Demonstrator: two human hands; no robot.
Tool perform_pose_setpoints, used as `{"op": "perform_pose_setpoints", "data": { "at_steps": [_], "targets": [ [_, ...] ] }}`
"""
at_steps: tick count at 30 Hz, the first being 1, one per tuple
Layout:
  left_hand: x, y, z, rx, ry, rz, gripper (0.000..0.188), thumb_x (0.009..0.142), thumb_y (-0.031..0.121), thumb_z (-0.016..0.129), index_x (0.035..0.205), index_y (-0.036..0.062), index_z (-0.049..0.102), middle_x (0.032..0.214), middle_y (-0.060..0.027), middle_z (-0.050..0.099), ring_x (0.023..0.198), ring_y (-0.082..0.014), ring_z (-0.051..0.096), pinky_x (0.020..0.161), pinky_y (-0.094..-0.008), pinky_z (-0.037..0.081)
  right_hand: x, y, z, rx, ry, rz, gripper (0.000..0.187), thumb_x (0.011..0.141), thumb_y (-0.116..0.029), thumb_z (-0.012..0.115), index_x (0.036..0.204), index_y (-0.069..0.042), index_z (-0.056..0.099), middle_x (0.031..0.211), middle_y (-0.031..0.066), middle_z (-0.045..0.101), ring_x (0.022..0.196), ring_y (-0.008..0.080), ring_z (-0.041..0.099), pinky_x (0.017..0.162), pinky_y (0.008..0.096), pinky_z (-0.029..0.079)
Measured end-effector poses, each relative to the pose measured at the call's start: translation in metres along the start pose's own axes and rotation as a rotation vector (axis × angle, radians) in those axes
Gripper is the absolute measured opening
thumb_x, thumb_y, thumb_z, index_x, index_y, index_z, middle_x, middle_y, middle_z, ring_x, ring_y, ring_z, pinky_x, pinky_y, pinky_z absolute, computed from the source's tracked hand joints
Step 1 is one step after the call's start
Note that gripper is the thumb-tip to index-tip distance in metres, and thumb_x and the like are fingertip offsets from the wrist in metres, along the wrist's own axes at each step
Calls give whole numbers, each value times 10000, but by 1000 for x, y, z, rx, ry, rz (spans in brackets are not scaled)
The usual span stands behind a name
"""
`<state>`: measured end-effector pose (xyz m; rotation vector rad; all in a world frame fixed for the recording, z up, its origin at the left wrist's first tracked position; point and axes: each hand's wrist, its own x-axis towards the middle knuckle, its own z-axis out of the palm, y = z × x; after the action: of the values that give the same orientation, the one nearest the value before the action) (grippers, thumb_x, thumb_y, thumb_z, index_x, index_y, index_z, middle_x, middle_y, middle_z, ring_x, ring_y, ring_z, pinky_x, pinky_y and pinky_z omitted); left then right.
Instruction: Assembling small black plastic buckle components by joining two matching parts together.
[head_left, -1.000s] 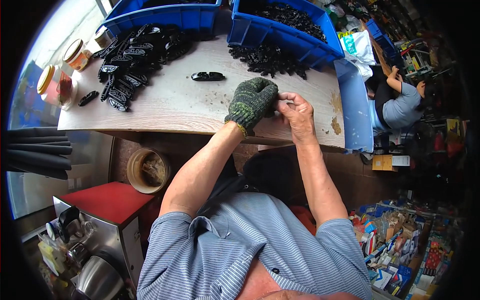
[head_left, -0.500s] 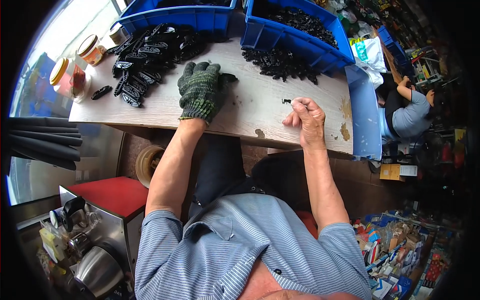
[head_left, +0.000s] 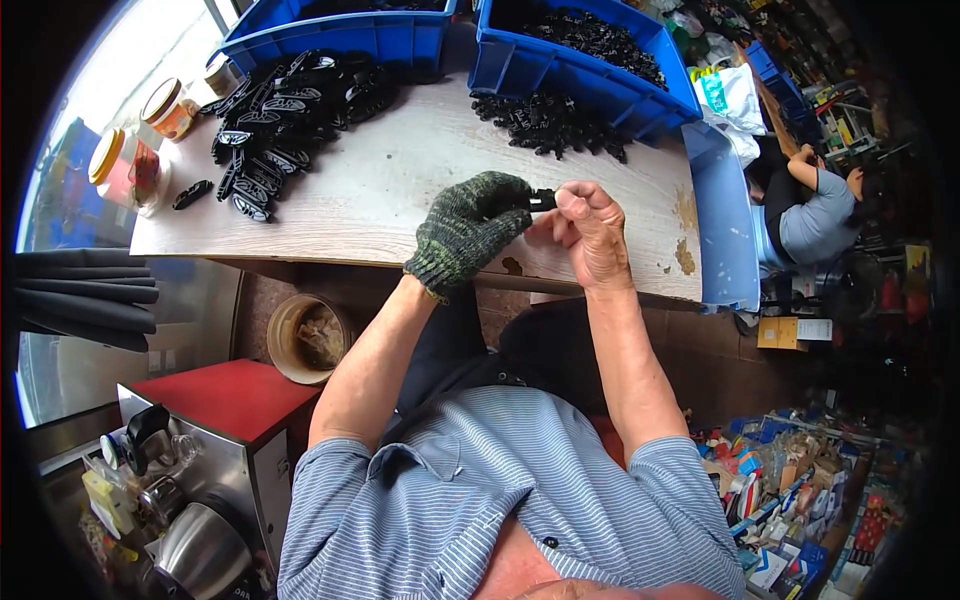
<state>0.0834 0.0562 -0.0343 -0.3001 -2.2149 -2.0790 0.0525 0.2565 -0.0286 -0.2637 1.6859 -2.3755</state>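
Observation:
My left hand (head_left: 472, 222), in a dark green knitted glove, is closed on a black plastic part that its fingers mostly cover. Bare and pinched, my right hand (head_left: 592, 225) holds a small black plastic piece (head_left: 542, 200) whose end shows between the two hands. The hands almost meet above the front of the table (head_left: 390, 190); whether the two parts touch I cannot tell. To the left lies a heap of long, oval black plastic parts (head_left: 285, 120), one of them (head_left: 193, 195) apart from the rest. A pile of small black pieces (head_left: 550, 125) lies at the back right.
Two blue bins (head_left: 340, 38) (head_left: 590, 85) stand along the table's back, holding black parts. Lidded jars (head_left: 125, 170) line the left edge. A light blue tub (head_left: 728, 220) adjoins the right edge. Below are a bucket (head_left: 310, 340) and a red-topped cabinet (head_left: 225, 395). Another person (head_left: 815, 215) sits far right.
My left hand has come off the table toward the right and taken up a black part, meeting my right hand. My right hand has shifted slightly left, still pinching its small piece.

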Motion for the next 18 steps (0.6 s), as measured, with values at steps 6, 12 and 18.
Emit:
{"op": "perform_pose_setpoints", "data": {
  "at_steps": [6,12,18],
  "targets": [
    [1,15,8,-61,-107,-98,268,877,91,716,1134,24,678,1012,-70,715,933,-131,646,846,-304,527,-1,3,2,-59,35,-8,155,843,-180,796,938,-81,724,723,-41,656,597,35,518,554,178,392],
    [5,15,8,-21,-97,-125,267,878,114,729,1129,35,681,958,-43,719,863,-101,647,759,-277,534,0,-2,3,-76,33,38,163,832,-176,809,933,-80,725,720,-46,657,589,32,504,565,183,400],
    [8,14,2,-72,-109,-210,233,911,201,710,1079,41,692,875,-32,702,765,-89,635,639,-259,524,1,-2,7,-83,28,47,119,856,-140,784,936,-81,718,724,-45,654,588,34,516,573,185,428]
  ]
}}
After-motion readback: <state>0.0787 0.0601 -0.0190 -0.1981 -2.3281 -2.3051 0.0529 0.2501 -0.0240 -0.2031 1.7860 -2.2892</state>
